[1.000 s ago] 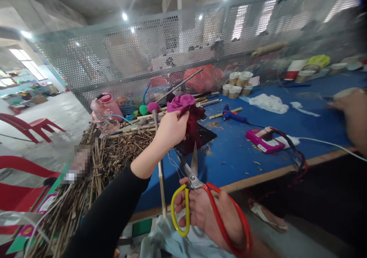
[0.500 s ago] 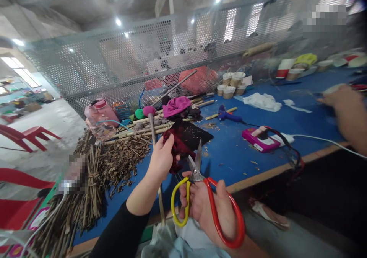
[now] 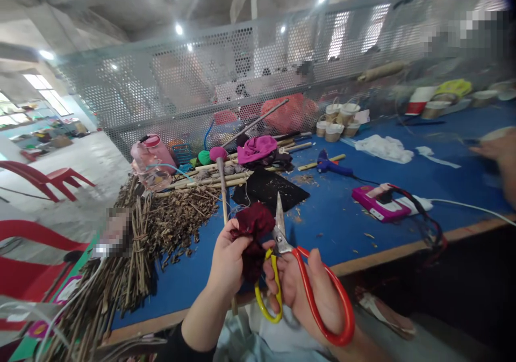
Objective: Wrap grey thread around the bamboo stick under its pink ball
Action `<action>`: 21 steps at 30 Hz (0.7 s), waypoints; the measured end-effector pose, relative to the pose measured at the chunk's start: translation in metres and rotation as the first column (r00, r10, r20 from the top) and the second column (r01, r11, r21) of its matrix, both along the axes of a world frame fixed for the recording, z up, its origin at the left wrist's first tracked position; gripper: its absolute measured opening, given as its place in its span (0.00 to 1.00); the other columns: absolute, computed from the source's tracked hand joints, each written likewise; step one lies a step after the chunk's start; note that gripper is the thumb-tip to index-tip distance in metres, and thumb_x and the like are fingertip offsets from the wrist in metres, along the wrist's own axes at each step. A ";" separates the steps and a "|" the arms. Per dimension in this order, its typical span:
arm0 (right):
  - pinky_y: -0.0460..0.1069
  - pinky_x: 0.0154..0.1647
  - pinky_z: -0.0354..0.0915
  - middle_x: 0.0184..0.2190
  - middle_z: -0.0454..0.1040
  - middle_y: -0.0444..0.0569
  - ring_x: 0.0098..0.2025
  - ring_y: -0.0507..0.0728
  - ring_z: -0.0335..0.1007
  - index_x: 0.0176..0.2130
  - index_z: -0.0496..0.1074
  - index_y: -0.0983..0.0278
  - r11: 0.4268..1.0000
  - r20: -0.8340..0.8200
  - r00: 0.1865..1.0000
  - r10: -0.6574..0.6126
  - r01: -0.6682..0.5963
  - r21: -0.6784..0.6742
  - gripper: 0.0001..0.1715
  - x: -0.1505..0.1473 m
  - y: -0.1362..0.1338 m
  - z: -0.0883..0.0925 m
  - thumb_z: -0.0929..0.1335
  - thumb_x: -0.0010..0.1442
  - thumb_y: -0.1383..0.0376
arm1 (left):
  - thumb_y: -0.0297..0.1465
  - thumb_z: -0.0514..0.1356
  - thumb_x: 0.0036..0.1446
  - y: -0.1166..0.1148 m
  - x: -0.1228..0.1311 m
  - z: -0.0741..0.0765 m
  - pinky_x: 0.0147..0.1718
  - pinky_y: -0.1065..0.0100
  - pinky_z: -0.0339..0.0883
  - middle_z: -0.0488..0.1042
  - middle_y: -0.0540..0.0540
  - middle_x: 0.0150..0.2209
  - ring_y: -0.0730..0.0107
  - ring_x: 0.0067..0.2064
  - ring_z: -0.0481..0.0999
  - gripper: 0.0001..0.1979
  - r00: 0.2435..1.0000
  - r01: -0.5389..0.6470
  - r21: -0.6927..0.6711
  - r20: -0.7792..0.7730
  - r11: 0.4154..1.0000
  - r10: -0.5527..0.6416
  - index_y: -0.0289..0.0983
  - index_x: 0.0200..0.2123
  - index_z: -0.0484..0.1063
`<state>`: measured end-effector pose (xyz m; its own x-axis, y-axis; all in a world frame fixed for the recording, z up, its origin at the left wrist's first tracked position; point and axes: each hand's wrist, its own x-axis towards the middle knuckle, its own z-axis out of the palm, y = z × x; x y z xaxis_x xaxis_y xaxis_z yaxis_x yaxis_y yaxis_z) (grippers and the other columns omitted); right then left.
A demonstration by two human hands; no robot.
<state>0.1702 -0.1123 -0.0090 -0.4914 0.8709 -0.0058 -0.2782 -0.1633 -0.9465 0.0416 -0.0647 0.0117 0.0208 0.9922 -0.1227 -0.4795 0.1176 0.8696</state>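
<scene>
Dark red cloth [image 3: 253, 223] is bunched in my left hand [image 3: 228, 257], pinched between thumb and fingers. My right hand [image 3: 306, 292] holds a pair of scissors [image 3: 282, 238] with one red and one yellow handle loop. The blades stand apart and point away from me, right beside the cloth; one blade is partly hidden by it. A long stick [image 3: 223, 185] with a pink ball-shaped end leans behind my left hand. Beyond the cloth, a black sheet [image 3: 278, 187] with small scraps on it lies on the blue table [image 3: 330, 227].
Brown dried twigs [image 3: 177, 217] cover the table's left side. A purple power strip [image 3: 379, 203] with cables and a blue glue gun [image 3: 332, 164] lie to the right. Small cups [image 3: 334, 131] and white fluff [image 3: 385, 148] sit farther back. At far right is another person's hand [image 3: 502, 152], blurred.
The dark red cloth and my left hand have come lower and closer to me, nearer the scissors. The view has shifted a little left. The other person's hand is farther right in view.
</scene>
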 end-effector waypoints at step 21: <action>0.37 0.09 0.49 0.21 0.58 0.39 0.13 0.41 0.43 0.45 0.63 0.62 0.963 -0.195 0.971 -0.141 0.089 -0.254 0.28 -0.005 -0.008 -0.008 0.61 0.55 0.45 | 0.28 0.66 0.37 0.003 -0.012 -0.002 0.22 0.75 0.63 0.73 0.51 0.22 0.76 0.20 0.70 0.14 0.965 -0.173 -0.147 0.173 0.974 0.198 0.34 0.31 0.69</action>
